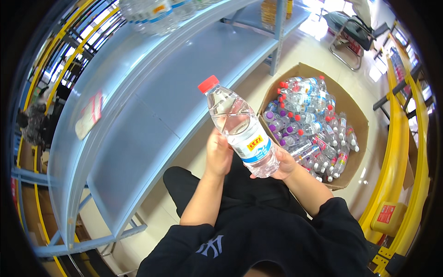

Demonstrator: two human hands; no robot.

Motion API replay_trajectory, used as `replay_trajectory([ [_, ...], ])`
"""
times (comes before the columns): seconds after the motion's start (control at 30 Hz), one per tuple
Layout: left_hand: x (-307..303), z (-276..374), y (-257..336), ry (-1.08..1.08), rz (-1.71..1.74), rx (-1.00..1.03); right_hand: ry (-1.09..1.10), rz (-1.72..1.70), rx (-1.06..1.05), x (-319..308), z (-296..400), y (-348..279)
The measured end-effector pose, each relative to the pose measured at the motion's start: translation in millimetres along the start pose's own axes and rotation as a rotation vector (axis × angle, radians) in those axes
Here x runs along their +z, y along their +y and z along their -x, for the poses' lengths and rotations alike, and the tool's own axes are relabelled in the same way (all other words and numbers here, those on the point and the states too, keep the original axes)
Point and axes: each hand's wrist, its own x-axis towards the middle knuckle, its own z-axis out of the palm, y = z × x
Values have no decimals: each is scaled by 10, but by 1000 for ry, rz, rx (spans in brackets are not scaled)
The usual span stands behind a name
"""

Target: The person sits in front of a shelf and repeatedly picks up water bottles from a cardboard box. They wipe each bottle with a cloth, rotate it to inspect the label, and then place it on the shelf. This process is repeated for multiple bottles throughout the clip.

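A clear plastic water bottle [232, 116] with a red cap and a white-and-blue label is held up before my chest, tilted so that its cap points to the upper left. Round its left side, near the label, my left hand [219, 154] grips it. My right hand [285, 162] holds the bottle's lower end from the right. Liquid shows inside it, and the label bears writing. Beyond my right hand stands a big cardboard box [360, 114] filled with many plastic bottles [304, 100], their caps red, purple and white.
A light-blue metal shelf unit [207, 62] runs along my left. On its top board are several water bottles [155, 14] and a pale cloth [89, 116]. Yellow rails [391, 162] and a yellow jug [389, 218] lie to the right. A chair [353, 38] stands behind the box.
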Motion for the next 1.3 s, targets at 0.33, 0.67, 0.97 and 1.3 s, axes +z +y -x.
replay_trajectory([
  [0.33, -428, 704, 170, 68, 173, 48, -39, 284, 90, 243, -291, 633],
  [0.67, -826, 1170, 720, 93, 170, 197, -170, 1827, -636, 1233, -1809, 202],
  [0.97, -1022, 1448, 884, 117, 286, 263, -432, 2066, -863, 1743, -3491, 1065],
  [1.3, -1058, 1486, 915, 98, 204, 281, -133, 2056, -867, 1595, -3756, 1227],
])
